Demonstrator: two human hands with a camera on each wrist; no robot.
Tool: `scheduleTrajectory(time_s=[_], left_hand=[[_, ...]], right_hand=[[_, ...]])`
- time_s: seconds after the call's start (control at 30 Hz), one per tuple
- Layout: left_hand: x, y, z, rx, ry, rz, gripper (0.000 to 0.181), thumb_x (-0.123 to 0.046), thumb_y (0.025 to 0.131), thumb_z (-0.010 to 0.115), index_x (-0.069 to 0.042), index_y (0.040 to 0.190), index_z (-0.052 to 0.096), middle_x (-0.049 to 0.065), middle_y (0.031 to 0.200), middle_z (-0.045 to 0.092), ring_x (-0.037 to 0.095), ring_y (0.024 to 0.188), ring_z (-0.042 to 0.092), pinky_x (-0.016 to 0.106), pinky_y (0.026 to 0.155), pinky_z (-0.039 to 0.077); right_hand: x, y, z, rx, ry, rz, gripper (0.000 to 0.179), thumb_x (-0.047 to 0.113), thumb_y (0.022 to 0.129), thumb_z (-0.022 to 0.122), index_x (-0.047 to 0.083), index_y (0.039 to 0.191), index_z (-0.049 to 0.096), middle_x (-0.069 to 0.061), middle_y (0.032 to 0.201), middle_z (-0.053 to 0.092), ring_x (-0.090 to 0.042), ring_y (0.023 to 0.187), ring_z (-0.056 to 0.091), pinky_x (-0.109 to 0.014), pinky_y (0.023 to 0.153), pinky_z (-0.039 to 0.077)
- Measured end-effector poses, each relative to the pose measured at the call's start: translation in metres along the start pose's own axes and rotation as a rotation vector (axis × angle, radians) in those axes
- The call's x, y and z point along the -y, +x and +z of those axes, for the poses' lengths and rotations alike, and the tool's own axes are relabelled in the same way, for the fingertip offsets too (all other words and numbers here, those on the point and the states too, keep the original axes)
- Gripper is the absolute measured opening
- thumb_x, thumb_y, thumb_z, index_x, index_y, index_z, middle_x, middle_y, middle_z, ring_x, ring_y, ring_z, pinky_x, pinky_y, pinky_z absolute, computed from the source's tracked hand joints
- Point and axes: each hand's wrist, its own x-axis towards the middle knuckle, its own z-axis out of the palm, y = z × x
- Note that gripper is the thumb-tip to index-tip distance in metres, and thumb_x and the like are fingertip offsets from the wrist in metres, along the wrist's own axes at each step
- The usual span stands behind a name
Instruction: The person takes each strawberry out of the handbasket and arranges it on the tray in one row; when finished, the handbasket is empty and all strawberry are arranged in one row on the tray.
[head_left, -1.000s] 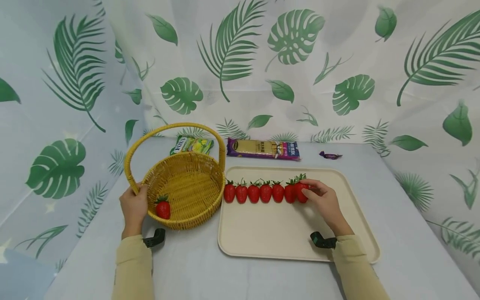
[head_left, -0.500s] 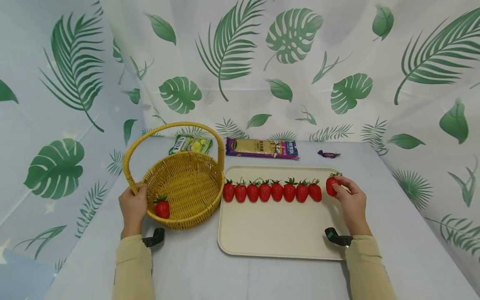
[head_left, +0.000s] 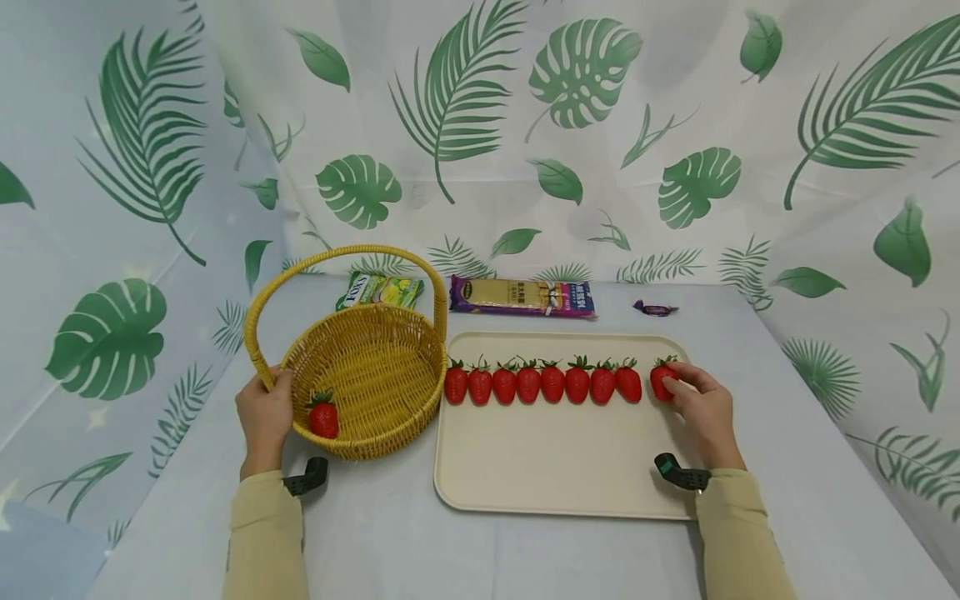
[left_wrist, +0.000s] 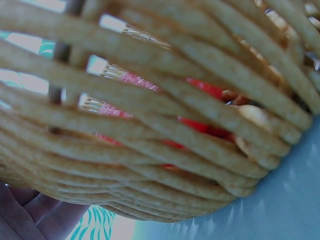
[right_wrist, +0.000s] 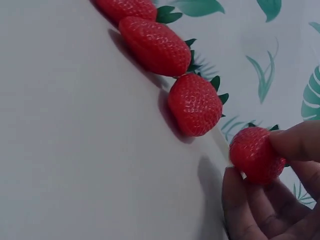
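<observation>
My right hand point(head_left: 703, 410) pinches a red strawberry point(right_wrist: 256, 155) between thumb and fingers over the right end of a cream tray point(head_left: 555, 467). A small gap parts it from a row of several strawberries point(head_left: 528, 385) along the tray's back half, green leaves pointing away from me. At the left, my left hand point(head_left: 265, 410) grips the rim of a yellow wicker basket point(head_left: 405, 429) beside the foot of its tall handle. One strawberry point(head_left: 323, 417) lies inside, near the basket's left wall. In the left wrist view the woven wall point(left_wrist: 150, 110) covers most of the picture, red showing through its gaps.
Behind the basket lies a green snack bag point(head_left: 382, 292) with FOX'S printed on it. A long purple and gold packet point(head_left: 522, 297) is behind the tray, with a small purple wrapped candy point(head_left: 655, 309) to its right. Leaf-patterned cloth point(head_left: 480, 167) hangs around the table.
My right hand has moved right from the row's end to the tray's right side with a strawberry, then lowered it slightly. The left hand and basket stay in place.
</observation>
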Motion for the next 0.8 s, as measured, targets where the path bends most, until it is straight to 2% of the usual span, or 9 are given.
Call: scheduleTrajectory(time_s=[0.2, 0.4, 0.47, 0.67, 0.8], left_hand=[[-0.0005, -0.0004, -0.0003, 0.004, 0.001, 0.001, 0.025, -0.020, 0.094, 0.054, -0.002, 0.078, 0.061, 0.004, 0.061, 0.050, 0.015, 0.054, 0.042, 0.026, 0.047, 0.034], [-0.0005, -0.0006, -0.0007, 0.009, -0.001, 0.002, 0.027, -0.021, 0.094, 0.052, -0.002, 0.076, 0.059, 0.003, 0.060, 0.047, 0.016, 0.054, 0.041, 0.027, 0.047, 0.034], [-0.0006, -0.0006, -0.0006, 0.012, 0.001, -0.002, 0.027, -0.021, 0.094, 0.052, -0.003, 0.076, 0.059, 0.002, 0.060, 0.046, 0.016, 0.054, 0.041, 0.028, 0.048, 0.034], [-0.0009, -0.0006, -0.0003, 0.013, 0.002, -0.004, 0.027, -0.021, 0.094, 0.051, -0.002, 0.077, 0.060, 0.004, 0.060, 0.046, 0.017, 0.055, 0.041, 0.028, 0.048, 0.034], [-0.0011, -0.0007, -0.0004, 0.012, 0.004, -0.007, 0.026, -0.021, 0.094, 0.051, -0.002, 0.078, 0.060, 0.004, 0.061, 0.047, 0.017, 0.056, 0.042, 0.028, 0.049, 0.034]], right_hand=[[-0.0036, 0.0009, 0.0026, 0.009, -0.156, 0.026, 0.048, 0.033, 0.095, 0.061, 0.007, 0.135, 0.055, -0.010, 0.130, 0.053, -0.004, 0.092, 0.054, -0.012, 0.071, 0.049], [-0.0033, 0.0004, 0.0040, -0.019, -0.316, -0.016, 0.050, 0.038, 0.096, 0.059, 0.009, 0.137, 0.056, -0.016, 0.137, 0.055, -0.016, 0.103, 0.052, -0.010, 0.066, 0.047], [-0.0025, 0.0000, 0.0044, -0.024, -0.325, -0.024, 0.050, 0.037, 0.096, 0.059, 0.008, 0.136, 0.057, -0.017, 0.136, 0.056, -0.013, 0.099, 0.055, -0.010, 0.066, 0.047], [-0.0036, 0.0008, 0.0047, -0.020, -0.285, -0.041, 0.045, 0.028, 0.097, 0.060, 0.005, 0.135, 0.057, -0.022, 0.129, 0.058, 0.001, 0.067, 0.060, -0.015, 0.063, 0.051], [-0.0043, 0.0006, 0.0049, -0.006, -0.315, -0.072, 0.043, 0.028, 0.097, 0.059, 0.005, 0.134, 0.058, -0.022, 0.125, 0.060, 0.002, 0.064, 0.059, -0.014, 0.061, 0.048]])
